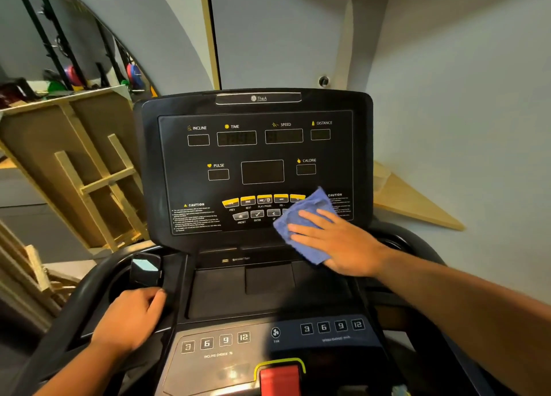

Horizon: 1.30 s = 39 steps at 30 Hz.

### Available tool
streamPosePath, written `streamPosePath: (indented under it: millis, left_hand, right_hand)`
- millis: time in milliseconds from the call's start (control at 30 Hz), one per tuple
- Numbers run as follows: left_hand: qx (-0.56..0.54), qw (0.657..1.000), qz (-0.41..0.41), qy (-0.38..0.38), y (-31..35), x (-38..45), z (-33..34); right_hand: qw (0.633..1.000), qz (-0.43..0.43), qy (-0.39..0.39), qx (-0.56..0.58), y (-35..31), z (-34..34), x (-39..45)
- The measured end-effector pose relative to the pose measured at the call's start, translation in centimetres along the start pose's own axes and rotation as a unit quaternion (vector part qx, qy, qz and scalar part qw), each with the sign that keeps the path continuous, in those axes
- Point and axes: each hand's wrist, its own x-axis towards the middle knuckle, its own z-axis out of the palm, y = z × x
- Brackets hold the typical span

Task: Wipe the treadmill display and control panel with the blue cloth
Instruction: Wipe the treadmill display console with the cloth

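So my right hand (337, 240) is flat on the cloth (301, 225), fingers straight and spread, pressing it against the lower right corner of the display (256, 169). No gripping there, just palm and fingers pushing down. The cloth is blue, crumpled into a rough diamond, and it covers the right end of the yellow button row (262, 200) plus some of the grey buttons under it. Its lower edge hangs past the bottom rim of the display.

My left hand (131, 321) is down on the left handlebar (89, 279), fingers curled over the edge beside the black cup holder area. Looks like a hold, though I can't see how far the fingers wrap underneath.

The readout windows (incline, time, speed, distance, pulse, calorie) all look dark. Below the display there's the tray (268, 288), then the control panel (208, 345) with two sets of 3/6/9/12 keys and a fan button (275, 333) between them. The red stop key (280, 379) sits at the bottom edge with a yellow-green rim.

Off to the left there's a wooden frame (89, 172) leaning by the wall.
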Motion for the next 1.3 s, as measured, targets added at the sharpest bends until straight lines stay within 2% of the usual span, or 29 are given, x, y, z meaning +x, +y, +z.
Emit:
streamPosePath:
  millis: [133, 300, 500, 633, 767, 933, 1033, 1200, 1300]
  left_hand:
    - [0.001, 1.0, 0.01, 0.005, -0.2, 0.0, 0.0]
    - [-0.012, 1.0, 0.009, -0.008, 0.2, -0.1, -0.3]
    - [-0.014, 1.0, 0.004, -0.005, 0.3, -0.2, -0.5]
    - [-0.016, 1.0, 0.005, -0.007, 0.4, -0.3, -0.4]
    - [-0.007, 1.0, 0.005, -0.012, 0.6, -0.3, -0.7]
    - [-0.012, 1.0, 0.003, -0.017, 0.6, -0.4, -0.6]
    - [-0.02, 1.0, 0.002, -0.004, 0.1, -0.3, -0.5]
    - [-0.015, 1.0, 0.0, -0.009, 0.1, -0.2, -0.4]
    - [-0.008, 1.0, 0.001, -0.014, 0.0, -0.1, -0.4]
  right_hand:
    - [0.998, 0.046, -0.033, -0.04, 3.7, -0.1, -5.1]
    - [0.997, 0.054, -0.028, -0.041, 2.8, 0.1, -4.1]
    - [0.999, 0.017, 0.011, 0.028, -4.2, -0.2, 4.5]
    - [0.993, 0.033, 0.082, 0.078, -9.8, 0.1, 8.8]
    - [0.99, 0.06, 0.09, 0.093, -12.1, 0.8, 10.6]
    - [0.987, 0.043, 0.105, 0.115, -9.4, 0.8, 7.2]
    - [0.991, 0.074, 0.074, 0.08, -6.1, 1.8, 2.6]
    - [0.982, 0.169, 0.008, 0.088, -1.9, 1.8, -4.1]
    - [0.98, 0.179, 0.032, 0.079, -1.9, 1.7, -4.2]
